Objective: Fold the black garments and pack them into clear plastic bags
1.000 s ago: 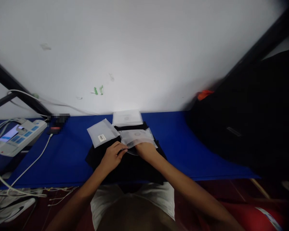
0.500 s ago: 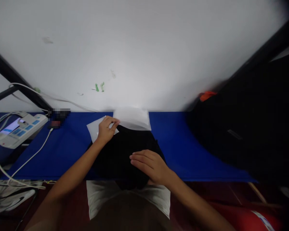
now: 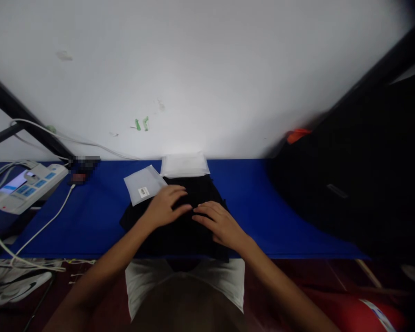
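Observation:
Black cloth lies on the blue surface in front of me. My left hand rests on its left part with fingers apart, holding nothing. On the right part of the cloth is my right hand, fingers stretched out and nothing in them. A frosted plastic bag with a small white label lies tilted beyond my left hand, overlapping the cloth. Behind the cloth, against the wall, sits a stack of clear plastic bags.
A white power strip with cables and a lit phone stands at the left on the blue surface. A large black item fills the right side. Dark metal bars slope at both sides of the white wall.
My left hand has let go of the clear bag's edge and moved right and nearer to me. My right hand has shifted slightly forward. The clear bag's near edge now lies flatter.

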